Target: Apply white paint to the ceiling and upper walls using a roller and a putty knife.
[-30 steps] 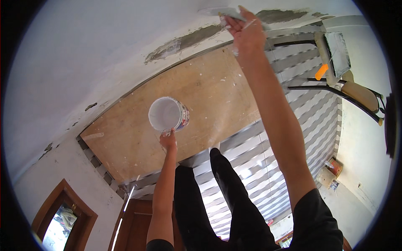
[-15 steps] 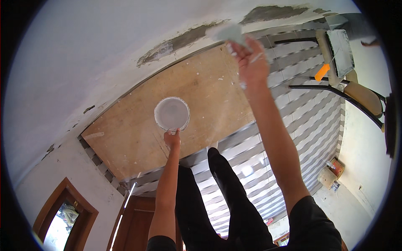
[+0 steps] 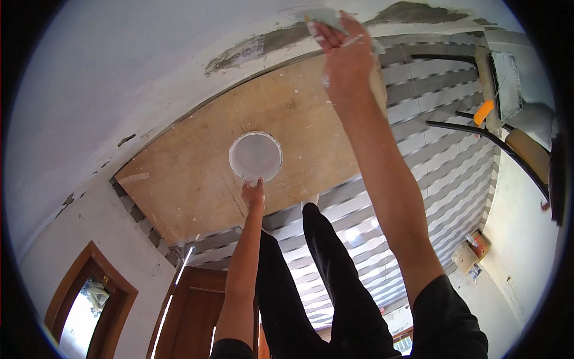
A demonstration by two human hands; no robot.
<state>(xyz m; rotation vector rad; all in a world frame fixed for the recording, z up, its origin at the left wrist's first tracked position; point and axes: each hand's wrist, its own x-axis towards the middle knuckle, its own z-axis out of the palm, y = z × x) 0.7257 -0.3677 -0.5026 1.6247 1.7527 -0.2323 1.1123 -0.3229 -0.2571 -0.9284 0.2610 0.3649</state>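
Observation:
My left hand is closed on the near rim of a round white bucket, which has pale residue inside and around its edge. Over a wooden board, the bucket is held out in front of me. At the top, my right hand grips a putty knife, its grey blade against or very close to the white wall; contact is hard to make out. White smears mark that hand's fingers. Bare grey patches on the wall lie on both sides of the blade, a left patch and a right patch.
Below the wall lies the large wooden board, beside a grey-and-white striped tiled floor. Black-legged chairs stand at right, with a whitish tray and an orange-handled tool. Containers sit farther right. A brown door is lower left.
My right hand and the putty knife have moved up and slightly left along the wall. The bucket, still in my left hand, appears slightly farther right as the whole view has shifted.

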